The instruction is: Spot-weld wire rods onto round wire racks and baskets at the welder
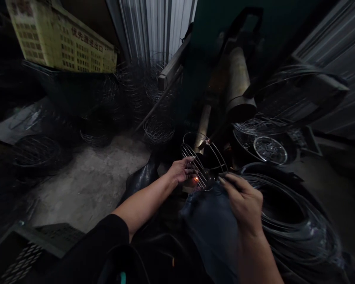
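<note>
A round wire rack (218,152) with several parallel rods stands tilted in front of me, between my hands. My left hand (179,172) has its fingers curled against the rods on the left side. At the lower right of the rim, my right hand (246,197) is closed, thumb and fingers pinching the wire there; the fingertips partly hide what they grip. The metal electrode arm (204,123) of a welding machine reaches down to the rack. An orange glow (196,179) shows by my left fingertips at the lower rods.
A thick metal cylinder (239,79) juts out above the rack. Coiled wire (310,232) lies at my right, near a round container holding wire rings (270,150). Stacked wire racks (159,130) stand beyond, left of the machine. A yellow crate (68,45) is at upper left.
</note>
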`<state>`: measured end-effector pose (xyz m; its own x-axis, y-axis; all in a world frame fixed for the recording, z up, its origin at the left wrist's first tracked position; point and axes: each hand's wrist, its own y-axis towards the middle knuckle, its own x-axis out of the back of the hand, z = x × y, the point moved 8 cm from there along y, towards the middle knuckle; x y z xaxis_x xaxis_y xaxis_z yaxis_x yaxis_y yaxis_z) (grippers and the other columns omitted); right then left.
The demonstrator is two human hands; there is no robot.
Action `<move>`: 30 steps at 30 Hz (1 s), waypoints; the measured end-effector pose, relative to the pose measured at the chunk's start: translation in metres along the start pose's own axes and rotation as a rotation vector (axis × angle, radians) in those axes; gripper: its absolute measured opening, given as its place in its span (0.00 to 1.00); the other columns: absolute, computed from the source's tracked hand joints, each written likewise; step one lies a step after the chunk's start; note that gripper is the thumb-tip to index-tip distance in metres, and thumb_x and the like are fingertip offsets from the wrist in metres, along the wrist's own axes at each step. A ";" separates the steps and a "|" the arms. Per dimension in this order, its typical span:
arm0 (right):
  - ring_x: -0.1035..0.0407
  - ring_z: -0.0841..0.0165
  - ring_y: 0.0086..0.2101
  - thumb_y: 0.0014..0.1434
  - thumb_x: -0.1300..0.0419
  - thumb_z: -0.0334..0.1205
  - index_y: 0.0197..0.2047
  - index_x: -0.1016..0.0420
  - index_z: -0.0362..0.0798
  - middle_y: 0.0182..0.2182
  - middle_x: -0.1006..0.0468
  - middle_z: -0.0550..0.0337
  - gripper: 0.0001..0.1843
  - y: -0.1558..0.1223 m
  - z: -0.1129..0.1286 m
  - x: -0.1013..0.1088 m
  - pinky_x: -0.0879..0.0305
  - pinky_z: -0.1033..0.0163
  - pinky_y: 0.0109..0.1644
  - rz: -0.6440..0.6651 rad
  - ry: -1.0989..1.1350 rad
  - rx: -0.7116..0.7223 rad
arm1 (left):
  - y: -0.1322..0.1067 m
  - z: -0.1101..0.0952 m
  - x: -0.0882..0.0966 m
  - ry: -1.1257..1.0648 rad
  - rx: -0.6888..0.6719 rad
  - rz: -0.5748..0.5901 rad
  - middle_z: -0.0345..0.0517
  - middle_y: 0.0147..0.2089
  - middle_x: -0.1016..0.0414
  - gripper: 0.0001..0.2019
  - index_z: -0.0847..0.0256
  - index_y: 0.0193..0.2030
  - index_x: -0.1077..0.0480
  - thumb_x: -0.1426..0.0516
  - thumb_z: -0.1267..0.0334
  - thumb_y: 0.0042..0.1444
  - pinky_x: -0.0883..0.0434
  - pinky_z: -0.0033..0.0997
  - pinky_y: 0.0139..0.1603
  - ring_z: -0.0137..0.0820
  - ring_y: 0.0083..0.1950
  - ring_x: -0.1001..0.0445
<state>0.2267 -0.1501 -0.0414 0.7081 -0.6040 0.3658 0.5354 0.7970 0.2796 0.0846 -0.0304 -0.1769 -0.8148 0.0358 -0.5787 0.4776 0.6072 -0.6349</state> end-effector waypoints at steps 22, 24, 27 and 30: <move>0.24 0.57 0.45 0.52 0.35 0.50 0.35 0.19 0.49 0.47 0.18 0.50 0.14 0.026 0.027 -0.003 0.29 0.53 0.50 -0.035 -0.242 0.137 | -0.016 -0.043 0.029 0.575 -0.519 -0.182 0.52 0.35 0.23 0.20 0.64 0.38 0.25 0.35 0.47 0.49 0.26 0.39 0.49 0.43 0.46 0.22; 0.23 0.57 0.44 0.51 0.33 0.51 0.36 0.18 0.49 0.47 0.18 0.50 0.15 0.005 -0.002 0.008 0.27 0.52 0.48 -0.044 -0.209 0.073 | -0.043 -0.058 0.019 0.895 -0.953 -0.150 0.54 0.51 0.23 0.21 0.59 0.48 0.23 0.33 0.56 0.47 0.34 0.42 0.63 0.46 0.60 0.29; 0.23 0.58 0.41 0.52 0.34 0.52 0.33 0.19 0.49 0.40 0.17 0.50 0.15 -0.021 -0.043 0.011 0.27 0.53 0.47 -0.058 -0.144 0.018 | -0.057 -0.041 -0.005 1.321 -1.297 0.025 0.56 0.64 0.30 0.28 0.58 0.60 0.28 0.36 0.59 0.50 0.39 0.48 0.68 0.49 0.68 0.37; 0.23 0.59 0.40 0.55 0.36 0.51 0.34 0.19 0.48 0.39 0.17 0.51 0.14 -0.030 -0.055 0.008 0.27 0.53 0.49 -0.108 -0.122 0.046 | -0.047 -0.030 -0.017 1.502 -1.447 0.007 0.60 0.62 0.29 0.31 0.62 0.63 0.32 0.38 0.55 0.53 0.36 0.51 0.63 0.51 0.67 0.35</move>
<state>0.2416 -0.1788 -0.0961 0.5851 -0.6839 0.4358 0.5817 0.7284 0.3621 0.0658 -0.0358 -0.1220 -0.7458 0.0570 0.6637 0.5473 0.6204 0.5618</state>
